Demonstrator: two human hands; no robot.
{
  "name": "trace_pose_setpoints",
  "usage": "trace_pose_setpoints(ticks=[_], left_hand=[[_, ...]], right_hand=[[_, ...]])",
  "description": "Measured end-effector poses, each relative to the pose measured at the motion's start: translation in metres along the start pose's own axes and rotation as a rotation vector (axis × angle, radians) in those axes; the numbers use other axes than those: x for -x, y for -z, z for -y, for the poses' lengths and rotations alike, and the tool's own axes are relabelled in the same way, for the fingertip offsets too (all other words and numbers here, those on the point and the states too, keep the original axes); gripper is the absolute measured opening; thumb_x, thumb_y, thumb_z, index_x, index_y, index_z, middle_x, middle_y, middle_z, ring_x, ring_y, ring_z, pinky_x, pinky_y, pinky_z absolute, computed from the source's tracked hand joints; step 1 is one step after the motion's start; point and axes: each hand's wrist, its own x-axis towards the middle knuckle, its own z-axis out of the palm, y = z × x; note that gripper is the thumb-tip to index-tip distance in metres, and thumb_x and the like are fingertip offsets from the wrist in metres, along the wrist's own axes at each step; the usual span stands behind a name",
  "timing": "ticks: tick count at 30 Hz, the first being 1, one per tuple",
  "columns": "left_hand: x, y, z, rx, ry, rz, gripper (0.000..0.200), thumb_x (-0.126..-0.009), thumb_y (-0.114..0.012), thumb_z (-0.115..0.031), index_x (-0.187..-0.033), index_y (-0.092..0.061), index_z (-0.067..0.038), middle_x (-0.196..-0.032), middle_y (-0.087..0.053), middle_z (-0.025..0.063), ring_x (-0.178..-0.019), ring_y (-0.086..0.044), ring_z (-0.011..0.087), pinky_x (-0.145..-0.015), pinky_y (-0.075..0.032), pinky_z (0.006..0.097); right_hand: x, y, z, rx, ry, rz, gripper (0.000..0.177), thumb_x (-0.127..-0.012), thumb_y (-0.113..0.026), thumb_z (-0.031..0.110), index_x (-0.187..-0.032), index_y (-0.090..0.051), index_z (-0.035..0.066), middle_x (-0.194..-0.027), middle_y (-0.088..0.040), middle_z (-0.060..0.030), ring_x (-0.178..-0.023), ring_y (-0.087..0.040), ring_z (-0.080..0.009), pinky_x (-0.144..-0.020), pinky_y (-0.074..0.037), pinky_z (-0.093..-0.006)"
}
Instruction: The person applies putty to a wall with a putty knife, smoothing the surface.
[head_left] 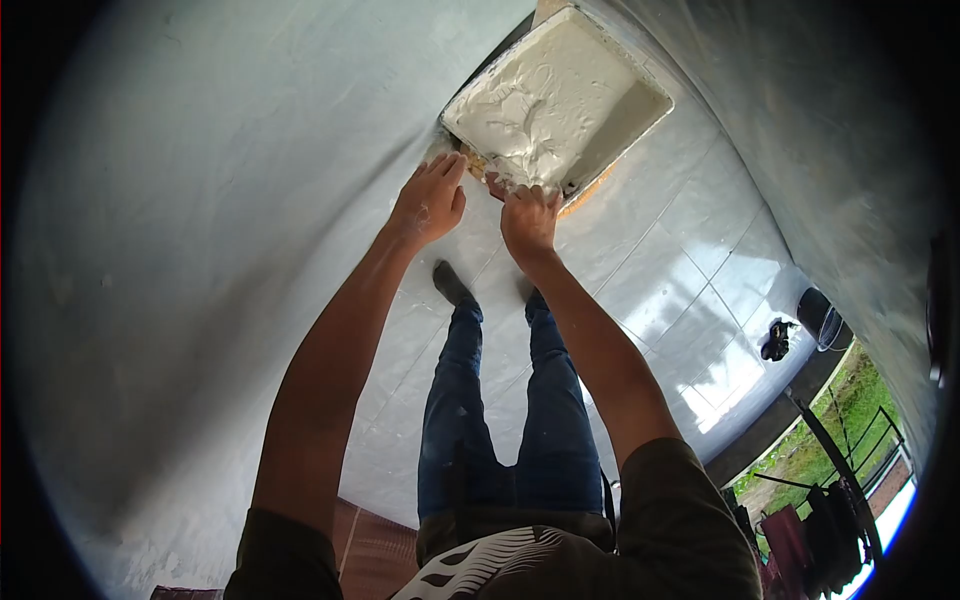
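A rectangular tray of thick white paste, like plaster or putty, stands in front of me at the top of the view. My right hand is at its near rim, fingers curled over the edge by the paste. Beside those fingers shows a small reddish-brown piece; whether I grip it, the rim or another thing is hidden. My left hand is stretched out with its thumb apart, holding nothing visible, close to the tray's left corner and the wall. White smears mark the left wrist.
A grey, smoothly coated wall rises on my left, another on the right. Pale tiles cover the floor under my feet. A small black object and a dark container lie at right, near an opening onto grass.
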Motion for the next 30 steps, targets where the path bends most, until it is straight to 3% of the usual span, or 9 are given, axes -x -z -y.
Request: trace_pose_setpoints(ticks=[10, 13, 15, 16, 20, 24, 26, 27, 30], left_hand=[[0.015, -0.023, 0.017, 0.038, -0.007, -0.025, 0.048, -0.087, -0.056, -0.004, -0.133, -0.049, 0.003, -0.131, -0.056, 0.02, -0.115, -0.057, 0.0379, -0.1, -0.047, 0.0434], [0.021, -0.023, 0.015, 0.043, 0.011, -0.027, 0.048, -0.086, -0.056, -0.003, -0.133, -0.049, 0.004, -0.13, -0.056, 0.0199, -0.112, -0.058, 0.0382, -0.097, -0.049, 0.0437], [0.024, -0.023, 0.015, 0.045, 0.022, -0.029, 0.048, -0.085, -0.056, -0.002, -0.132, -0.049, 0.004, -0.13, -0.057, 0.0198, -0.111, -0.059, 0.0382, -0.096, -0.049, 0.0438], [0.027, -0.024, 0.014, 0.049, 0.02, -0.034, 0.048, -0.086, -0.056, -0.002, -0.132, -0.049, 0.004, -0.13, -0.057, 0.0198, -0.111, -0.059, 0.0382, -0.096, -0.049, 0.0435], [0.031, -0.032, 0.013, 0.066, 0.01, -0.017, 0.047, -0.086, -0.056, -0.003, -0.132, -0.05, 0.004, -0.131, -0.056, 0.0197, -0.112, -0.059, 0.0378, -0.097, -0.049, 0.0431], [0.034, -0.032, 0.004, 0.08, 0.028, -0.008, 0.047, -0.087, -0.055, -0.004, -0.133, -0.049, 0.004, -0.132, -0.056, 0.0197, -0.114, -0.058, 0.0374, -0.098, -0.048, 0.0434], [0.035, -0.032, 0.002, 0.091, 0.04, -0.002, 0.048, -0.087, -0.055, -0.003, -0.133, -0.049, 0.004, -0.132, -0.056, 0.0196, -0.115, -0.058, 0.0373, -0.099, -0.048, 0.0435], [0.035, -0.033, 0.002, 0.091, 0.043, -0.005, 0.048, -0.087, -0.055, -0.003, -0.133, -0.049, 0.004, -0.132, -0.056, 0.0196, -0.115, -0.058, 0.0373, -0.099, -0.048, 0.0435], [0.036, -0.035, 0.001, 0.101, 0.053, -0.014, 0.048, -0.087, -0.055, -0.004, -0.134, -0.049, 0.004, -0.133, -0.056, 0.0194, -0.116, -0.058, 0.0371, -0.1, -0.048, 0.043]], right_hand=[[0.031, 0.033, 0.019, -0.015, 0.043, 0.057, 0.021, -0.084, -0.059, 0.008, -0.099, -0.073, 0.003, -0.08, -0.063, -0.0056, -0.092, -0.062, -0.0253, -0.105, -0.031, -0.0589], [0.029, 0.061, 0.016, -0.291, -0.093, 0.062, 0.018, -0.084, -0.06, 0.008, -0.094, -0.074, 0.0, -0.092, -0.068, -0.0087, -0.09, -0.063, -0.0221, -0.103, -0.038, -0.0534], [0.016, 0.062, 0.002, -0.868, -0.76, 0.086, 0.02, -0.086, -0.062, 0.008, -0.1, -0.071, -0.004, -0.096, -0.071, -0.0089, -0.086, -0.064, -0.0165, -0.089, -0.046, -0.0351], [0.019, 0.038, -0.003, -1.33, -0.843, -0.177, 0.022, -0.088, -0.064, 0.009, -0.103, -0.07, -0.006, -0.096, -0.072, -0.0083, -0.086, -0.064, -0.0128, -0.076, -0.046, -0.0253], [0.051, -0.013, -0.004, -1.502, -1.251, -0.242, 0.021, -0.089, -0.067, 0.013, -0.107, -0.069, 0.002, -0.092, -0.068, 0.0011, -0.077, -0.058, -0.0086, -0.068, -0.043, -0.0238], [0.115, -0.014, -0.001, -1.208, -1.161, -0.158, 0.021, -0.087, -0.065, 0.008, -0.103, -0.069, -0.005, -0.094, -0.071, -0.0131, -0.084, -0.066, -0.0192, -0.075, -0.05, -0.0321], [0.125, 0.018, -0.012, -0.672, -0.852, 0.082, 0.019, -0.087, -0.064, 0.008, -0.103, -0.069, -0.002, -0.097, -0.069, -0.0165, -0.08, -0.067, -0.0304, -0.072, -0.051, -0.0372], [0.113, 0.036, -0.018, -0.671, -0.849, 0.084, 0.019, -0.087, -0.064, 0.008, -0.103, -0.069, -0.002, -0.097, -0.069, -0.0165, -0.08, -0.067, -0.0304, -0.072, -0.051, -0.0372], [0.063, 0.08, -0.035, -0.385, -0.274, -0.091, 0.016, -0.09, -0.06, 0.008, -0.101, -0.07, 0.005, -0.099, -0.067, -0.0124, -0.088, -0.064, -0.032, -0.08, -0.046, -0.0432]])
